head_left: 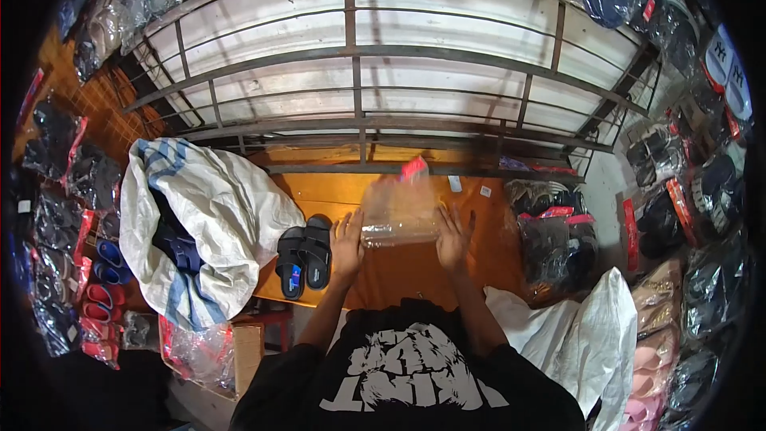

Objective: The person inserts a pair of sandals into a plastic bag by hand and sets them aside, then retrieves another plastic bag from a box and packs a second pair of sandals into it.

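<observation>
A clear plastic bag (399, 211) with a red tag at its top is spread between my two hands above the orange wooden surface. My left hand (348, 241) has its fingers on the bag's left edge, and my right hand (453, 238) touches its right edge with the fingers apart. The bag looks flat and see-through, slightly blurred at the top. Just left of my left hand, a pair of black slippers (304, 257) lies side by side on the orange surface (383, 279), with a blue label on one of them.
A white woven sack (231, 215) holding dark footwear stands on the left. Metal rack bars (359, 124) cross the far side. Bagged shoes (558, 243) and a white sack (590, 335) are on the right. A cardboard box (247, 355) with plastic bags sits at the lower left.
</observation>
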`<state>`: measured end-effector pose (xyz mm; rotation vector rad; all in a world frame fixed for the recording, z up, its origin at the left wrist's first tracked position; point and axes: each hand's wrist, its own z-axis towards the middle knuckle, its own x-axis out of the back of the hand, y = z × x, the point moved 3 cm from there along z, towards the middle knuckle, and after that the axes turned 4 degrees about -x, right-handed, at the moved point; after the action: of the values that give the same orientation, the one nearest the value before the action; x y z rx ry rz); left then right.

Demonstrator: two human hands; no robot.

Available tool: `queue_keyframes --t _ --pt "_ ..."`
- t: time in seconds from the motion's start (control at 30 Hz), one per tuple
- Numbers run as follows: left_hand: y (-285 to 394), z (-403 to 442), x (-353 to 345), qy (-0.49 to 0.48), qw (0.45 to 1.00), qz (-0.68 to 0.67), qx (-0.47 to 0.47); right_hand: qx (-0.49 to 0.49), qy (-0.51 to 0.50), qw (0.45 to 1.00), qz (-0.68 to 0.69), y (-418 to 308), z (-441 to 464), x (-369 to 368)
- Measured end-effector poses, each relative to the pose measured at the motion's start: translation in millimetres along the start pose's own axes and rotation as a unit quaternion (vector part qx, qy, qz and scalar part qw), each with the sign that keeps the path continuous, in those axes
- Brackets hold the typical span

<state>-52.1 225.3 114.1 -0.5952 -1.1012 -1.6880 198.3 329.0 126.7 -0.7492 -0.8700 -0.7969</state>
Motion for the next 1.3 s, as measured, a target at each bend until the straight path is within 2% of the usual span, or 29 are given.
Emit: queue_keyframes --t 0.03,0.17,0.23,0.27,0.3,0.4,0.43,0.47,0.57,0.63,0.67,0.73,0.77,0.83,0.87,0.93,1.03,1.1,1.13,1.2,1.23,1.27,1.3 --pt "-8.2 0.3 -3.5 -0.010 1.000 0.025 0.004 -0.006 -0.025 0.998 -0.051 0.0 1.5 -0.8" --pt "-45.2 -14.8 -31.7 -0.062 0.996 0.057 0.010 0.001 -0.032 0.999 -0.033 -2.4 -2.1 -16.0" --pt "-53.2 -26.7 -41.4 -0.081 0.995 0.065 0.012 -0.052 -0.111 0.992 0.002 3.1 -8.7 -34.9" --pt "-53.1 -34.2 -45.2 -0.125 0.991 0.031 0.029 -0.052 -0.111 0.993 0.001 3.1 -16.3 -43.4" --pt "-52.4 -41.7 -49.2 -0.168 0.985 -0.003 0.044 -0.062 -0.158 0.985 0.016 4.1 -29.1 -57.8" --pt "-54.2 -72.9 -62.3 -0.157 0.986 0.019 0.057 -0.090 -0.245 0.965 0.033 -2.5 -60.4 -67.9" --pt "-52.4 -85.8 -62.4 -0.149 0.984 -0.024 0.090 -0.111 -0.289 0.950 0.034 -4.3 -73.0 -70.1" --pt "-50.6 -98.4 -62.8 -0.151 0.984 -0.026 0.091 -0.112 -0.291 0.949 0.032 -6.2 -87.4 -69.4" --pt "-47.3 -138.2 -67.4 -0.154 0.981 -0.013 0.118 -0.113 -0.290 0.949 0.049 -8.8 -129.7 -70.9" --pt "-37.0 -163.5 -57.0 -0.181 0.965 -0.034 0.186 -0.155 -0.253 0.954 0.043 -9.8 -155.3 -73.0" --pt "-31.9 -174.9 -49.3 -0.186 0.964 -0.036 0.187 -0.160 -0.257 0.952 0.042 -13.8 -171.3 -74.2" --pt "-25.3 -198.6 -46.3 -0.127 0.976 -0.079 0.159 -0.132 -0.175 0.975 0.035 -24.7 -194.2 -60.5" --pt "-20.8 -213.7 -44.1 -0.096 0.982 -0.085 0.136 -0.137 -0.178 0.974 0.029 -28.7 -210.1 -55.2" --pt "-8.2 -246.0 -41.5 -0.105 0.978 -0.122 0.130 -0.118 -0.129 0.982 0.075 -44.1 -243.6 -38.1" --pt "-1.3 -258.5 -41.7 -0.109 0.975 -0.152 0.122 -0.126 -0.128 0.981 0.069 -49.8 -260.4 -30.7" --pt "22.2 -282.1 -38.8 -0.121 0.967 -0.193 0.112 -0.173 -0.173 0.950 0.193 -59.9 -295.9 -15.0" --pt "60.8 -328.0 -38.2 -0.100 0.960 -0.240 0.106 -0.215 -0.195 0.942 0.166 -79.1 -354.3 19.2" --pt "85.7 -354.8 -36.5 -0.146 0.946 -0.279 0.072 -0.231 -0.257 0.922 0.177 -85.3 -373.9 37.4" --pt "95.6 -354.9 -36.7 -0.187 0.930 -0.311 0.051 -0.238 -0.244 0.924 0.175 -82.0 -376.0 45.5" --pt "113.1 -347.9 -28.7 -0.218 0.916 -0.335 0.043 -0.201 -0.124 0.956 0.175 -73.5 -388.5 71.1" --pt "125.8 -348.4 -18.7 -0.247 0.901 -0.354 0.052 -0.213 -0.120 0.954 0.172 -68.2 -394.4 90.1" --pt "138.7 -345.0 -11.2 -0.257 0.898 -0.355 0.045 -0.199 -0.060 0.965 0.162 -63.9 -383.2 127.4" --pt "153.5 -334.7 -1.9 -0.228 0.904 -0.359 0.034 -0.182 0.000 0.972 0.150 -58.2 -361.4 174.1"
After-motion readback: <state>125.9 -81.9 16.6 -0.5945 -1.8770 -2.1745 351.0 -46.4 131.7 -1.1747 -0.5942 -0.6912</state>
